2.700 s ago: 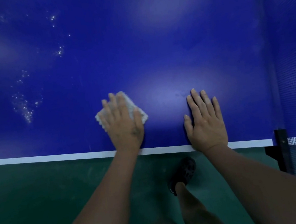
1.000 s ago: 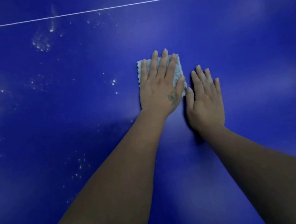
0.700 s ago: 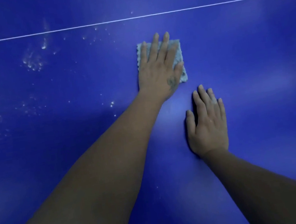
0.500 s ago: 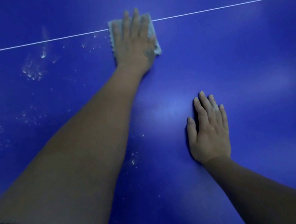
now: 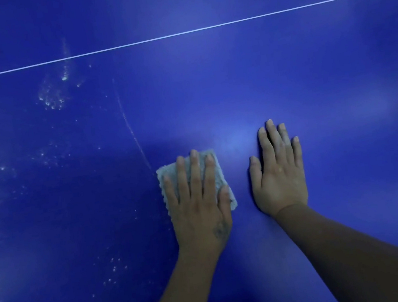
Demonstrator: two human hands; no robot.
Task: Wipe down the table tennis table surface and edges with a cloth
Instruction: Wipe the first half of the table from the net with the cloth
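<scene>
Your left grip (image 5: 198,209), fingers spread, presses the soft cloth (image 5: 167,170), which probably bunches unless pinned at its middle; your right grip (image 5: 280,178) lies spread on the counter (image 5: 284,76).

Flat blue desk (image 5: 297,82) open ahead to the thin white line (image 5: 177,34), right hand (image 5: 278,175) planted flat just right of the cloth (image 5: 166,170), narrow gap between them, leftward only scattered droplets (image 5: 52,100) (lying low on the surface), far right free.
</scene>
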